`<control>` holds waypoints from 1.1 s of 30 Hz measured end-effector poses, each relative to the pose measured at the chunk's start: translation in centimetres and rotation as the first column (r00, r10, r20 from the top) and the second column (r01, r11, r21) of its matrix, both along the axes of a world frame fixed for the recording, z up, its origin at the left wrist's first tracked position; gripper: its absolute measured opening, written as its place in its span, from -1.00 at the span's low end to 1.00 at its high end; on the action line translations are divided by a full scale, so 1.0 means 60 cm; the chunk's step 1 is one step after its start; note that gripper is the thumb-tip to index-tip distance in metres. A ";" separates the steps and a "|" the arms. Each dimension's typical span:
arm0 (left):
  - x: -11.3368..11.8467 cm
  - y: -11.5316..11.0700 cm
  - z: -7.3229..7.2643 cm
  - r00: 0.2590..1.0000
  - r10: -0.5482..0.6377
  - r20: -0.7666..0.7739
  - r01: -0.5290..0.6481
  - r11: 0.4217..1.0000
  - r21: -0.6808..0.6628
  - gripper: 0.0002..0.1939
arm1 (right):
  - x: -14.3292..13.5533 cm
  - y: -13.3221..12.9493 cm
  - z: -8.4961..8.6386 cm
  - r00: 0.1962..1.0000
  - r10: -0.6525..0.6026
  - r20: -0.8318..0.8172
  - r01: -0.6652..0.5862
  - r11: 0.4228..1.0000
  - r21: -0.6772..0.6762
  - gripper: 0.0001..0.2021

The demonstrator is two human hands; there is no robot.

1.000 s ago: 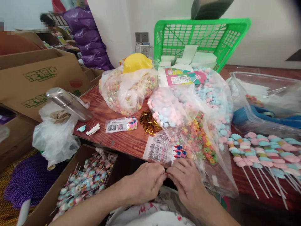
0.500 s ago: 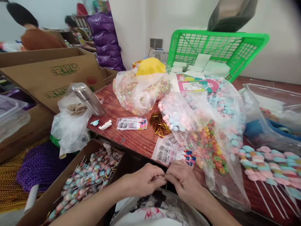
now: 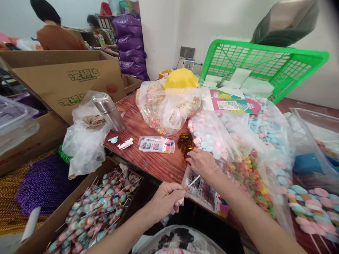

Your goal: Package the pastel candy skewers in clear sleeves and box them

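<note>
My left hand point(image 3: 169, 197) is closed around a candy stick point(image 3: 194, 181) near the table's front edge. The white stick pokes up and to the right from my fingers; most of the candy end, pinkish and in clear wrap, is hidden in my grip. My right hand point(image 3: 202, 163) reaches across the table, its thumb and fingertips pinched at the near edge of a pile of gold twist ties point(image 3: 184, 141). Under my right forearm lie printed clear bags point(image 3: 201, 190). Another stack of printed bags point(image 3: 156, 144) lies left of the ties.
A carton of wrapped candy sticks point(image 3: 97, 208) stands at lower left. Large bags of ring candy point(image 3: 169, 109) and pink-blue marshmallows point(image 3: 209, 130) cover the table's back and right. Behind them leans a green basket point(image 3: 265, 60). A steel flask point(image 3: 109, 114) stands at left. Two people sit beyond.
My hands were together at the table edge. Now my right hand has moved forward to the gold twist ties, while my left keeps hold of the candy stick, its white stick now showing.
</note>
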State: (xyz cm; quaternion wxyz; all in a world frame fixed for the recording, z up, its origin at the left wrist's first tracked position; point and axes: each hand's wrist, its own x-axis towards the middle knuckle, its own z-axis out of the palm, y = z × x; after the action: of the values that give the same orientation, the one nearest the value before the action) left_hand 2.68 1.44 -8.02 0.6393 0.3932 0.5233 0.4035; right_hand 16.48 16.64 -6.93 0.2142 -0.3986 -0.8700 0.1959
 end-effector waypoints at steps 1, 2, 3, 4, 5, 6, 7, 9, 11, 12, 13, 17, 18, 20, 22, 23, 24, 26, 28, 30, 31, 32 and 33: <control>0.000 -0.001 0.001 0.999 0.032 0.027 -0.031 0.999 -0.023 -0.64 | -0.006 0.004 -0.006 1.000 0.000 -0.001 0.000 1.000 -0.010 -0.87; -0.001 -0.001 0.003 0.997 0.063 0.046 -0.060 0.997 -0.047 -0.64 | -0.008 0.008 -0.010 1.000 0.002 -0.013 -0.002 1.000 -0.021 -0.86; -0.003 -0.001 0.006 0.994 0.089 0.057 -0.084 0.993 -0.077 -0.64 | -0.006 0.011 -0.012 0.999 0.001 -0.034 -0.002 0.999 -0.035 -0.86; -0.005 -0.002 0.009 0.992 0.106 0.062 -0.099 0.989 -0.107 -0.65 | 0.000 0.014 -0.013 0.998 -0.006 -0.063 0.003 0.999 -0.049 -0.86; -0.007 -0.002 0.012 0.991 0.114 0.063 -0.104 0.985 -0.136 -0.65 | 0.008 0.015 -0.011 0.995 -0.022 -0.099 0.016 0.998 -0.064 -0.86; -0.008 -0.001 0.014 0.992 0.111 0.062 -0.100 0.982 -0.159 -0.64 | 0.018 0.015 -0.006 0.989 -0.049 -0.140 0.038 0.996 -0.079 -0.85; -0.006 0.001 0.015 0.993 0.097 0.062 -0.085 0.981 -0.172 -0.64 | 0.029 0.012 0.000 0.980 -0.082 -0.182 0.066 0.993 -0.093 -0.82; 0.004 0.006 0.015 0.997 0.045 0.066 -0.034 0.985 -0.171 -0.65 | 0.050 -0.005 0.018 0.954 -0.157 -0.257 0.130 0.984 -0.119 -0.78; 0.022 0.014 0.014 0.998 -0.013 0.068 0.023 0.988 -0.151 -0.68 | 0.064 -0.038 0.036 0.924 -0.195 -0.329 0.161 0.979 -0.127 -0.78; 0.033 0.019 0.014 0.997 -0.035 0.071 0.045 0.990 -0.133 -0.69 | 0.068 -0.058 0.044 0.914 -0.184 -0.362 0.154 0.982 -0.110 -0.80; 0.044 0.024 0.015 0.996 -0.048 0.079 0.056 0.993 -0.107 -0.70 | 0.071 -0.080 0.051 0.908 -0.133 -0.397 0.116 0.991 -0.066 -0.83; 0.079 0.038 0.020 0.992 -0.046 0.120 0.042 0.998 0.036 -0.70 | 0.082 -0.159 0.059 0.956 0.091 -0.281 -0.011 0.961 0.275 -0.84; 0.084 0.039 0.021 0.991 -0.055 0.119 0.047 0.996 0.071 -0.70 | 0.088 -0.173 0.056 0.965 0.088 -0.246 -0.003 0.944 0.329 -0.83; 0.092 0.039 0.023 0.991 -0.077 0.107 0.064 0.991 0.118 -0.69 | 0.102 -0.193 0.049 0.973 0.039 -0.228 0.051 0.925 0.376 -0.81; 0.099 0.035 0.023 0.991 -0.084 0.100 0.070 0.989 0.133 -0.67 | 0.117 -0.205 0.038 0.967 0.001 -0.254 0.096 0.925 0.368 -0.75; 0.102 0.033 0.022 0.992 -0.082 0.099 0.068 0.988 0.135 -0.66 | 0.124 -0.208 0.032 0.957 -0.005 -0.291 0.109 0.933 0.343 -0.72; 0.105 0.030 0.022 0.992 -0.086 0.095 0.072 0.988 0.139 -0.66 | 0.131 -0.210 0.025 0.938 -0.005 -0.346 0.115 0.947 0.300 -0.70; 0.109 0.026 0.021 0.991 -0.112 0.068 0.101 0.984 0.148 -0.67 | 0.141 -0.213 0.012 0.876 -0.015 -0.482 0.110 0.979 0.169 -0.71; 0.111 0.023 0.021 0.989 -0.146 0.022 0.141 0.979 0.147 -0.69 | 0.148 -0.214 0.001 0.812 -0.069 -0.580 0.106 0.994 0.030 -0.77; 0.111 0.020 0.023 0.986 -0.162 -0.033 0.165 0.975 0.150 -0.72 | 0.153 -0.214 -0.007 0.782 -0.125 -0.611 0.104 0.992 -0.069 -0.82; 0.110 0.018 0.024 0.984 -0.162 -0.068 0.172 0.971 0.166 -0.73 | 0.154 -0.214 -0.010 0.776 -0.138 -0.615 0.099 0.990 -0.097 -0.83; 0.109 0.017 0.026 0.980 -0.162 -0.117 0.182 0.963 0.197 -0.73 | 0.155 -0.214 -0.011 0.773 -0.140 -0.619 0.089 0.990 -0.112 -0.84; 0.107 0.016 0.027 0.972 -0.156 -0.176 0.197 0.950 0.243 -0.72 | 0.156 -0.214 -0.012 0.772 -0.134 -0.622 0.078 0.990 -0.118 -0.84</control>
State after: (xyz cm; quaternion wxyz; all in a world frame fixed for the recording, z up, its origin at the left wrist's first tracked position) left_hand 9.13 2.41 -6.37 0.5736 0.5486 0.4770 0.3775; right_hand 25.82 3.82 -7.62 0.4854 -0.3676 -0.7158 0.3419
